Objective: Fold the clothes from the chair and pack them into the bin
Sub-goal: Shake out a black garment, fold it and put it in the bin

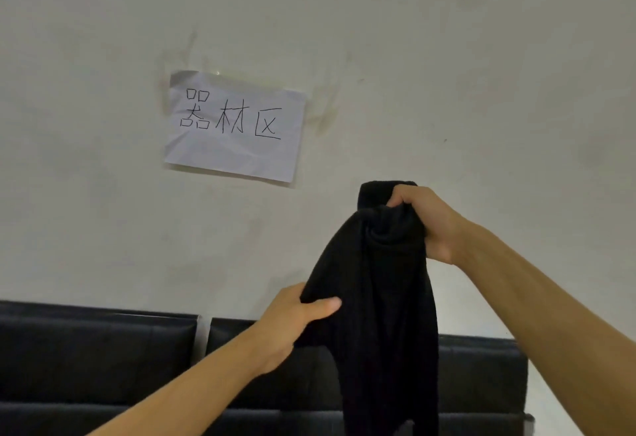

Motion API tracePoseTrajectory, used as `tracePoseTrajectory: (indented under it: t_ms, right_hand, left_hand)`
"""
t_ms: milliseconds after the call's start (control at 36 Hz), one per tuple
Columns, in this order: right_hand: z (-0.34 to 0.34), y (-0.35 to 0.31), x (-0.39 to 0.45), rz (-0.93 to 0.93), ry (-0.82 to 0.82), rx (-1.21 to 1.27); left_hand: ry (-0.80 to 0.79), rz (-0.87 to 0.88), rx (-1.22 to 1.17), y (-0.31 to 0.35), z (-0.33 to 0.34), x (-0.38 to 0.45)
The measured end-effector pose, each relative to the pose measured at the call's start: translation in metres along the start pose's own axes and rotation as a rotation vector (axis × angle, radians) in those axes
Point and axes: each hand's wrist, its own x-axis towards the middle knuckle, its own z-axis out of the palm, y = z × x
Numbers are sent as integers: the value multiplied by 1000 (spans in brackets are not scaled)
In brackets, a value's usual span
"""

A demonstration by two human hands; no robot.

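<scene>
A black garment (382, 298) hangs in the air in front of the wall, bunched at its top and trailing down past the bottom edge of the view. My right hand (430, 225) grips the bunched top of it, fingers curled round the cloth. Lower and to the left, my left hand (296, 318) pinches the garment's left edge between thumb and fingers. Behind the cloth stands the black padded backrest of the chair (96, 360). The bin is out of view.
A pale wall fills most of the view, with a white paper sign (237, 125) bearing handwritten characters taped to it. The row of black chair backs (481, 377) runs along the bottom, split by a narrow grey gap (203, 332).
</scene>
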Motion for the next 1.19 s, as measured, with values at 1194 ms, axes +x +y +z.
tracePoseTrajectory:
  t_ms: [1194]
  right_hand:
    - [-52,152,7,79,209,-592]
  left_hand:
    - [456,-243,286,46,-217,0]
